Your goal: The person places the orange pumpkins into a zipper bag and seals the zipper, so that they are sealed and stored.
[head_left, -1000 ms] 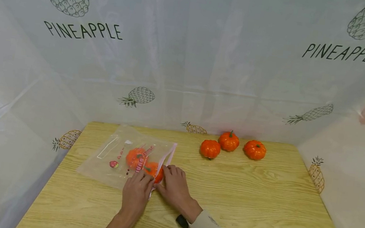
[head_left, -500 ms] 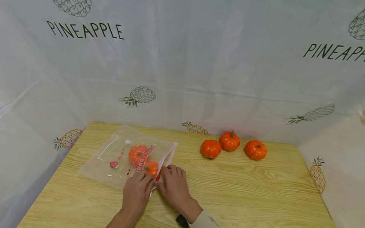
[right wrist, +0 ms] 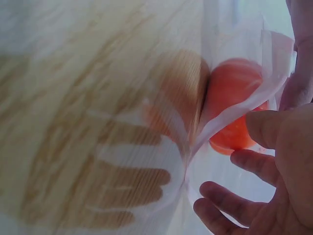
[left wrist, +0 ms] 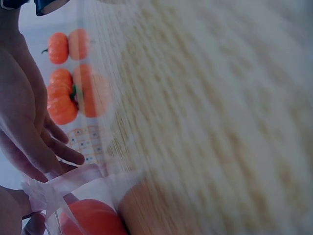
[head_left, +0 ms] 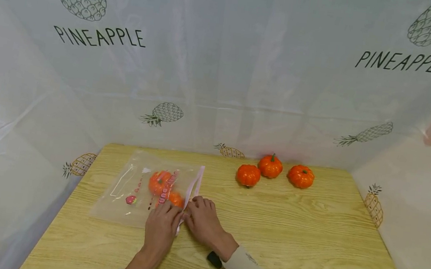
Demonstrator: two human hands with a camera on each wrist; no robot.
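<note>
The bag (head_left: 118, 203) lies left of the right hand (head_left: 204, 223).

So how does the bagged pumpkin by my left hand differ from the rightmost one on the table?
The bagged pumpkin lies inside the clear bag, while the rightmost pumpkin sits uncovered on the table. In the head view, the left hand hides part of the bagged pumpkin; the rightmost pumpkin shows unobstructed. The bagged pumpkin is nearer the person, the rightmost pumpkin nearer the table's back edge. Both are orange and rounded.
</note>
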